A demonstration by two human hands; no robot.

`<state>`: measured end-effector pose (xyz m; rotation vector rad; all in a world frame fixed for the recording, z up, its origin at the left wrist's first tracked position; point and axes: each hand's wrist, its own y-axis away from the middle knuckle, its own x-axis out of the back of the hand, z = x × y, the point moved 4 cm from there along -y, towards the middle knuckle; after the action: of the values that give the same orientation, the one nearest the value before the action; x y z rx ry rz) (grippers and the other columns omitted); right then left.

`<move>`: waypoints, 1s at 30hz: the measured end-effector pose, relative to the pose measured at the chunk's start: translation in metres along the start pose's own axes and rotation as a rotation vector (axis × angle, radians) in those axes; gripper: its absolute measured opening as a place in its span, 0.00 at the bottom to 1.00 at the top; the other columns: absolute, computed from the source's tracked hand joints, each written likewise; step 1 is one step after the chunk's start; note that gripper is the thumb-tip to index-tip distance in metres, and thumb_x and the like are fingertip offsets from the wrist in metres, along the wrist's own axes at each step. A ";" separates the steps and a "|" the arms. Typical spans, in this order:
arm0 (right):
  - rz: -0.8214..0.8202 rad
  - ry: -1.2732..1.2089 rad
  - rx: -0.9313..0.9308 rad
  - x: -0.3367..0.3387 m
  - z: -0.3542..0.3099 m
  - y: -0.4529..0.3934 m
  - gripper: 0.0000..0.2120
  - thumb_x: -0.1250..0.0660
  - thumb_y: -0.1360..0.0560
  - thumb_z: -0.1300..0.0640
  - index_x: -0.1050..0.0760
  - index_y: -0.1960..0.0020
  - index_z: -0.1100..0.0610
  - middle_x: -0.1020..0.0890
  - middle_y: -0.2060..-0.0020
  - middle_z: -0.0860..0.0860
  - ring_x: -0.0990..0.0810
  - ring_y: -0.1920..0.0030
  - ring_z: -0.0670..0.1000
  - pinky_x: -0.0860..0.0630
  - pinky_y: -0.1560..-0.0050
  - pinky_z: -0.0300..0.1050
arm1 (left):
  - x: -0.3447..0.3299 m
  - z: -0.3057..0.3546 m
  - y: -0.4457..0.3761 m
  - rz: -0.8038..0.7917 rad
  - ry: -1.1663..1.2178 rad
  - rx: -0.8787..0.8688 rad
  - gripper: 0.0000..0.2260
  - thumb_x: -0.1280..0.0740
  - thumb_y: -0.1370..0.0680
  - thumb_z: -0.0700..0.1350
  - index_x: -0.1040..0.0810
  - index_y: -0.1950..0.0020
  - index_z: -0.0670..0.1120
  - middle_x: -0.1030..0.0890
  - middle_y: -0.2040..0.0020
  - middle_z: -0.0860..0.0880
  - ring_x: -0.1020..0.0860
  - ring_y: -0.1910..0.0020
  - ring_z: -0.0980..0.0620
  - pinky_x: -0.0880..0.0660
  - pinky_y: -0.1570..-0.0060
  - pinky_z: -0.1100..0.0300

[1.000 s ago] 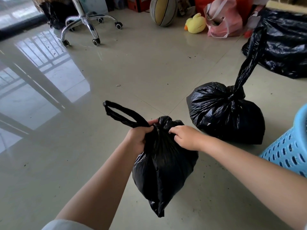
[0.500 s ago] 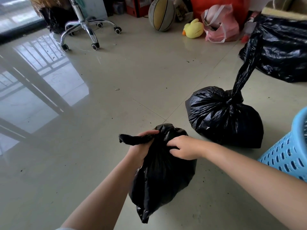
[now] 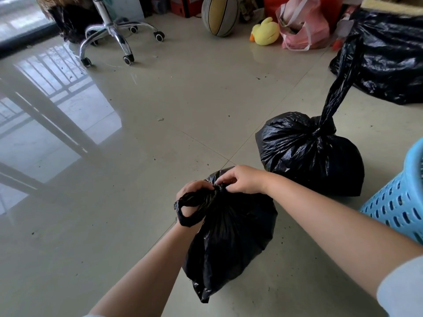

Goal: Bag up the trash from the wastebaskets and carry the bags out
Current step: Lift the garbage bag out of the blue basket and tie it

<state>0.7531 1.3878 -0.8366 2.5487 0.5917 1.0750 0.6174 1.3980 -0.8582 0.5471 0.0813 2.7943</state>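
Note:
A small black trash bag (image 3: 229, 239) stands on the floor in front of me, its neck gathered at the top. My left hand (image 3: 191, 193) grips the twisted neck, and the plastic loop wraps around my left wrist. My right hand (image 3: 241, 179) pinches the knot at the bag's top with its fingertips. A second black trash bag (image 3: 309, 154) sits tied on the floor to the right, its long tail sticking up. A blue perforated wastebasket (image 3: 398, 202) shows at the right edge.
A large black bag (image 3: 389, 56) lies at the far right. A pink bag (image 3: 302, 26), a yellow plush duck (image 3: 265, 32), a ball (image 3: 219, 16) and an office chair base (image 3: 109, 35) line the back. Glossy tile floor (image 3: 137, 156) spreads left.
The bag's long loop, held out to the left before, is now drawn in around my left wrist. My right hand has shifted up onto the knot. The view has tilted down slightly.

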 end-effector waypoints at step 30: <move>-0.015 0.722 0.114 -0.028 0.050 0.021 0.13 0.45 0.22 0.53 0.28 0.44 0.59 0.24 0.46 0.53 0.29 0.42 0.54 0.31 0.41 0.47 | 0.049 -0.012 -0.006 0.018 0.453 0.545 0.17 0.40 0.22 0.39 0.39 0.69 0.46 0.37 0.82 0.52 0.38 0.82 0.56 0.36 0.73 0.63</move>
<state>0.7774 1.3504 -0.8778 2.1814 0.8510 2.0161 0.5713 1.4177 -0.8525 0.0066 0.9498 2.8440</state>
